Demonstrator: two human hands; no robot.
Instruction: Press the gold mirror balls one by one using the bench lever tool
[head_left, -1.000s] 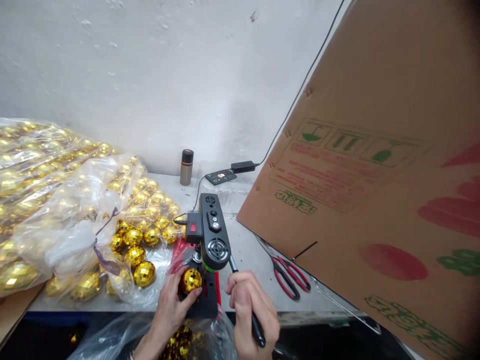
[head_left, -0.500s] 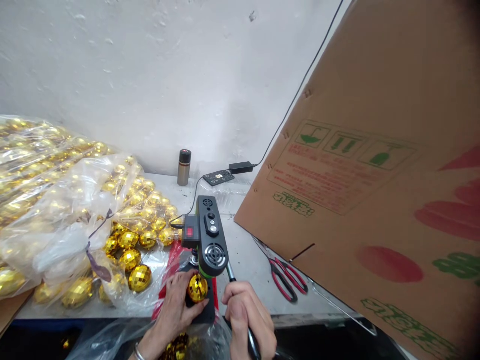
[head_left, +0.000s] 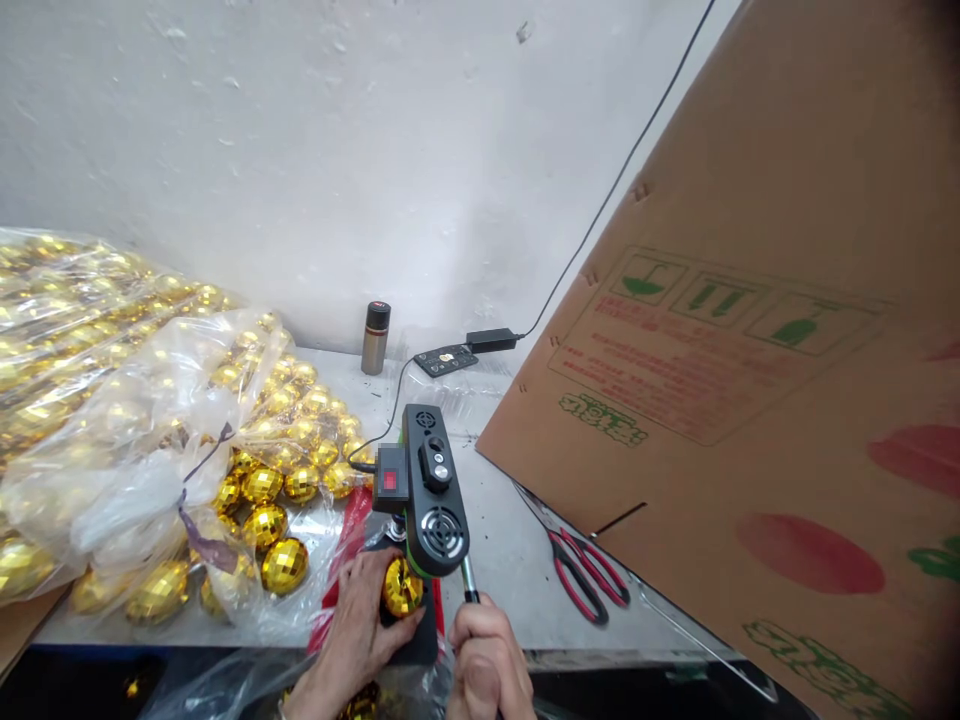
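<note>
My left hand (head_left: 356,640) holds a faceted gold ball (head_left: 401,587) against the base of a small black bench machine (head_left: 429,490), right under its round head. The machine has a red switch and a green stripe. My right hand (head_left: 487,665) is closed around the machine's metal lever (head_left: 469,582), just right of the ball. A black cable runs from the machine back toward the wall.
Clear plastic bags of gold balls (head_left: 112,400) fill the left of the bench; several loose ones (head_left: 283,565) lie near my left hand. Red-handled scissors (head_left: 589,585) lie to the right, beside a large tilted cardboard box (head_left: 750,380). A small bottle (head_left: 373,338) and power adapter (head_left: 490,340) stand by the wall.
My left hand shifted the gold ball further right, under the machine's head. My right hand slid down along the lever toward the frame's lower edge.
</note>
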